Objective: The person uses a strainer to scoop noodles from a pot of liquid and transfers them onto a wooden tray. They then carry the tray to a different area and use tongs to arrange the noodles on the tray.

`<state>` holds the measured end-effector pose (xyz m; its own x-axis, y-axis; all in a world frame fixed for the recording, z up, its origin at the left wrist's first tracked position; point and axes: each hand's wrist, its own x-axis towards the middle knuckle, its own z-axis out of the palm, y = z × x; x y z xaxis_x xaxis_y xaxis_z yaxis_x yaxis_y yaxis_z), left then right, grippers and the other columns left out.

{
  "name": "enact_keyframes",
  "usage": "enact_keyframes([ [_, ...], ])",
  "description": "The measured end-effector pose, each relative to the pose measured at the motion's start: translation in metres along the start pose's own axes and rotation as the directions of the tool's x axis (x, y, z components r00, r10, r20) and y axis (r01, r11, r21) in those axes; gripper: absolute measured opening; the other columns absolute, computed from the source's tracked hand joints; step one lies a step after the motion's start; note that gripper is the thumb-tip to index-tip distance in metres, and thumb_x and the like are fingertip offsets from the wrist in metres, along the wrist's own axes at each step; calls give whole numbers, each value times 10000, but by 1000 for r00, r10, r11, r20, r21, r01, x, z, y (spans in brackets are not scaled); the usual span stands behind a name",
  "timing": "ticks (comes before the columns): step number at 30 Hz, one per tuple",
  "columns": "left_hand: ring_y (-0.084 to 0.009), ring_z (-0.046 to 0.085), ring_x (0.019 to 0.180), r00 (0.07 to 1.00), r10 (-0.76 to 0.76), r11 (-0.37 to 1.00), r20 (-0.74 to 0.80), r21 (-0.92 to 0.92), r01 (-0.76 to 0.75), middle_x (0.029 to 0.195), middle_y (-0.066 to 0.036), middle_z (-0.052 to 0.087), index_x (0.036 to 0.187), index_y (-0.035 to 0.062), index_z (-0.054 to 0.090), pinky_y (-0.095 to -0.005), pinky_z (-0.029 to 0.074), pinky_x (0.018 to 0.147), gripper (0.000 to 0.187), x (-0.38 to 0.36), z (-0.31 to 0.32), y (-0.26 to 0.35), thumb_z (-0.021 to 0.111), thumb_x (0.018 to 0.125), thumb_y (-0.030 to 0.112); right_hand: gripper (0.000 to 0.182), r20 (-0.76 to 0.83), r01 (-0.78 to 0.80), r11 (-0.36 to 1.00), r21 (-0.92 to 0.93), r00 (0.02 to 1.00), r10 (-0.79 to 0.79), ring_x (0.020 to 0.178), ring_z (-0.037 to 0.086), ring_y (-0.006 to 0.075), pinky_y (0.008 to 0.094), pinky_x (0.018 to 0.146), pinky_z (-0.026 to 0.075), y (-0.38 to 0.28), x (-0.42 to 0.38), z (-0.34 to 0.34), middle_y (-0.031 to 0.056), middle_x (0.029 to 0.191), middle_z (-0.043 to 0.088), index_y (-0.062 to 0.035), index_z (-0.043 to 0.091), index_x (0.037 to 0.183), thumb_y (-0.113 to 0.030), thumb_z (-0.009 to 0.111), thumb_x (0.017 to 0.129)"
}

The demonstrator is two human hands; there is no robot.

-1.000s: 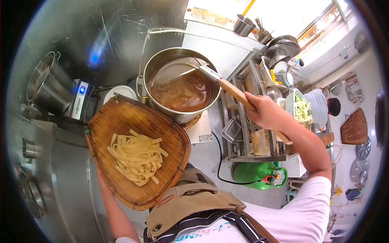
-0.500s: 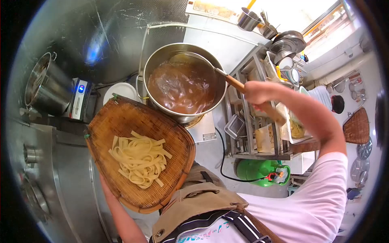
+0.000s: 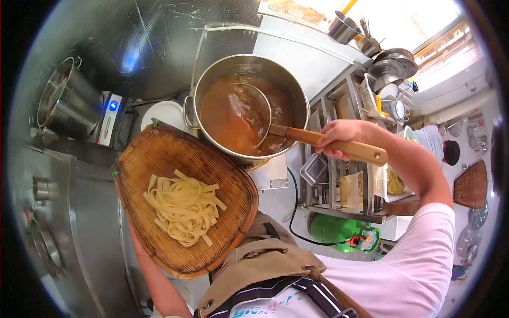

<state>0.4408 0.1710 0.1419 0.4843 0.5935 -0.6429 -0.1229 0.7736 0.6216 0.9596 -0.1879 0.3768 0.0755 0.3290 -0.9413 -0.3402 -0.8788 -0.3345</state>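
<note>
My right hand grips the thick wooden handle of a round strainer. The strainer's rim sits tilted in the brown liquid of a large steel pot; its bowl is submerged and hard to see. On my left, a woven bamboo tray is held at waist height, close beside the pot. A loose heap of wide flat noodles lies on it. My left forearm reaches up beneath the tray, which hides the hand and fingers supporting it.
A second steel pot stands at left by a cooker with a lit blue display. A white lid lies behind the tray. At right are a metal rack, a green gas cylinder with a black hose, and a white basket.
My right hand has turned and lowered the handle, bringing the strainer's rim from the pot's far side toward its middle. The tray stays nearly in place, and the view has shifted slightly.
</note>
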Motion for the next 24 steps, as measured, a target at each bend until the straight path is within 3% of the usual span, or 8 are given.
enact_keyframes([
  [5,-288,485,1252,1000,5,1000,-7,-2,-5,1441,-109,444,1453,104,383,-406,431,1002,681,0,2,0,412,961,573,373,36,94,966,241,994,-105,456,509,119,263,340,433,48,-29,-18,66,660,542,80,550,1080,-264,584,941],
  [8,-288,487,1250,1000,5,1000,-9,-5,-5,1440,-109,445,1451,106,387,-407,431,1001,675,1,3,1,411,962,570,390,94,163,938,307,975,-200,457,504,108,262,348,419,76,-32,-23,53,672,546,48,554,1095,-310,585,946],
  [12,-288,488,1249,1000,2,1000,-14,0,-2,1439,-109,447,1448,110,391,-409,431,1001,666,2,4,1,409,963,566,373,-13,190,939,286,981,-194,445,502,109,263,349,423,78,-53,-19,56,665,552,38,579,1079,-308,594,940],
  [16,-288,490,1247,1000,-13,1000,-14,6,13,1437,-108,448,1446,113,396,-412,432,1000,658,3,4,1,407,964,562,276,-293,163,985,-57,940,-172,484,534,123,282,393,454,51,-80,-5,62,670,565,13,584,1029,-242,578,923],
  [20,-288,492,1245,1000,-26,1000,-17,3,26,1436,-108,450,1443,117,401,-414,432,1000,650,3,1,2,405,965,558,247,-487,8,946,-324,856,-174,530,582,164,321,428,482,22,-76,16,85,676,564,42,548,984,-199,533,930],
  [21,-288,492,1244,999,-29,1000,-17,4,29,1436,-108,450,1443,118,402,-414,432,999,648,3,1,2,404,966,557,240,-481,-15,912,-410,853,-202,539,592,180,355,439,492,20,-67,15,98,681,563,55,527,955,-184,515,936],
  [24,-286,499,1239,1000,-4,1000,-25,8,4,1423,-110,466,1439,114,409,-420,441,989,647,2,4,0,420,963,552,215,-434,-114,932,-345,899,-51,519,569,173,322,431,479,12,-37,22,97,684,567,27,539,935,-187,537,923],
])
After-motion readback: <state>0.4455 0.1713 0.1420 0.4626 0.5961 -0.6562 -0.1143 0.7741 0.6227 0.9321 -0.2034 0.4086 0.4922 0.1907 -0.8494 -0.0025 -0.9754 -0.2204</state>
